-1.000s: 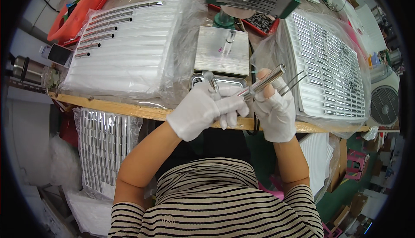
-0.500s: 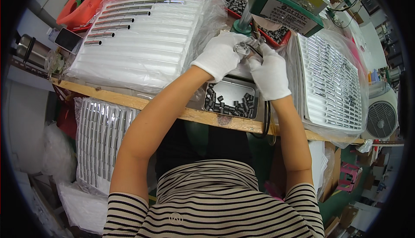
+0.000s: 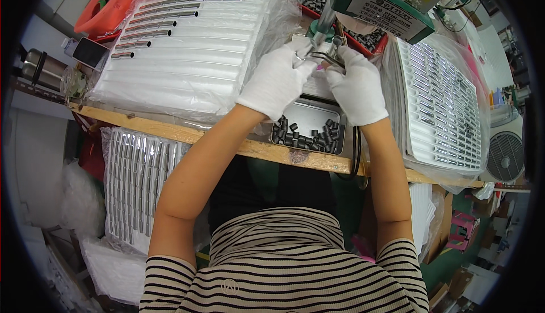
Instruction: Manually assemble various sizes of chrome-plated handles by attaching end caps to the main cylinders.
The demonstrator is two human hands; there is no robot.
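Observation:
My left hand [image 3: 275, 79], in a white glove, is closed with its fingertips around a shiny metal piece [image 3: 305, 53], blurred and partly hidden by the fingers. Close on its right, my right hand [image 3: 359, 86] wears the same kind of glove. Its thumb and fingers are drawn together beside a short metal cylinder [image 3: 337, 41] and a black cable [image 3: 326, 57]; which of these it grips is hard to see. Both hands are below the green-based press [image 3: 322, 29]. Under them sits a metal tray [image 3: 311, 117] with several short black sleeves [image 3: 292, 141].
At left, a white ridged foam tray [image 3: 181, 74] bears several chrome tubes. Another tray of chrome tubes [image 3: 440, 108] lies at right. Red bins [image 3: 363, 43] of black sleeves stand behind. A green machine head [image 3: 386, 6] overhangs the bench, whose wooden edge [image 3: 227, 142] runs in front.
My left hand has moved slightly left and down, opening a wider gap from my right hand. The metal piece in its fingers has turned. The whole view has shifted a little.

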